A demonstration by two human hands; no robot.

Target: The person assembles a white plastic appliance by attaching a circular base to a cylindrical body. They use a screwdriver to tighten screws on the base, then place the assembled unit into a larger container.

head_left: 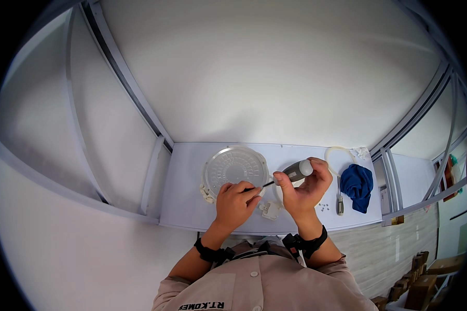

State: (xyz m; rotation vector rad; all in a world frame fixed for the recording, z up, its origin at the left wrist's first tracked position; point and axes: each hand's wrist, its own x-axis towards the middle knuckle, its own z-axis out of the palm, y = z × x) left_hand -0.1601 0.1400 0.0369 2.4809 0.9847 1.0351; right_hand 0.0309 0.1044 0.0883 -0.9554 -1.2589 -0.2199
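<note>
My right hand [307,189] is closed round the grey handle of a screwdriver [294,172], tilted so that its dark shaft slants down to the left. At the shaft's low end, my left hand [236,203] has its thumb and forefinger pinched together; what lies between them is too small to tell. Just beyond the left hand is a round, silvery lid-like part [235,168] with a ring pattern and a pale rim. Between my hands, near the table's front, lies a small white squarish piece [270,210]. Several small screws [324,207] are scattered right of my right hand.
A second screwdriver [340,205] lies on the white table [184,192] beside a crumpled blue cloth [356,187]. Behind them is a pale loop of tubing [340,149]. Metal frame posts [135,83] flank the table, with a wall behind. Cardboard boxes [421,291] stand low at the right.
</note>
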